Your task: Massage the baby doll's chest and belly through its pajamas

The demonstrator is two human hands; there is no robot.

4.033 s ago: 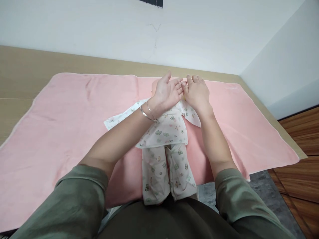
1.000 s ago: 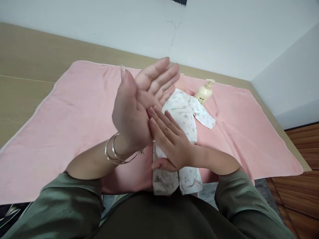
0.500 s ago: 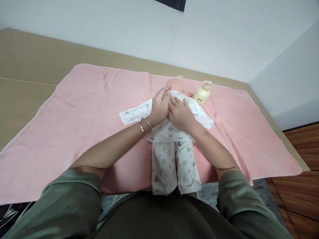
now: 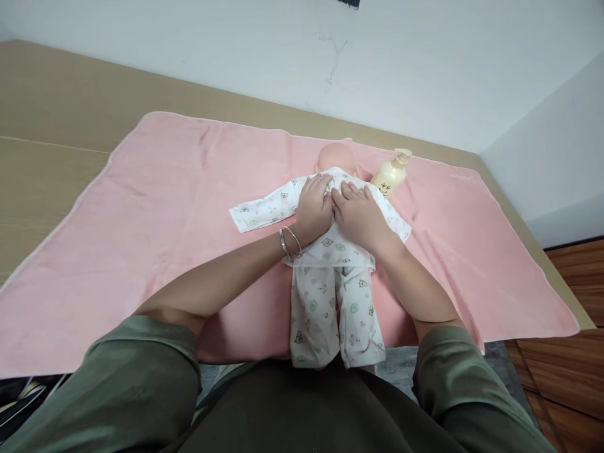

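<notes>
A baby doll [image 4: 336,157] lies on a pink blanket, its bare head toward the wall and its legs toward me. It wears a white printed top [image 4: 330,255] and matching trousers [image 4: 315,314]. My left hand [image 4: 314,207], with bangles [image 4: 290,242] at the wrist, rests flat on the upper part of the top. Beside it my right hand [image 4: 361,214] lies flat too, fingers spread on the cloth. The two hands are close together at the thumbs, and neither grips anything. The doll's face is not visible.
The pink blanket [image 4: 189,207] covers much of a wooden table [image 4: 56,82] that stands against a white wall. A cream pump bottle [image 4: 391,173] leans or lies right of the doll's head. Wooden panels [image 4: 570,352] are at the lower right.
My left hand has come down from a raised, tilted pose near the doll's neck and now lies flat on the top. My right hand stays on the top, its fingers a little more spread.
</notes>
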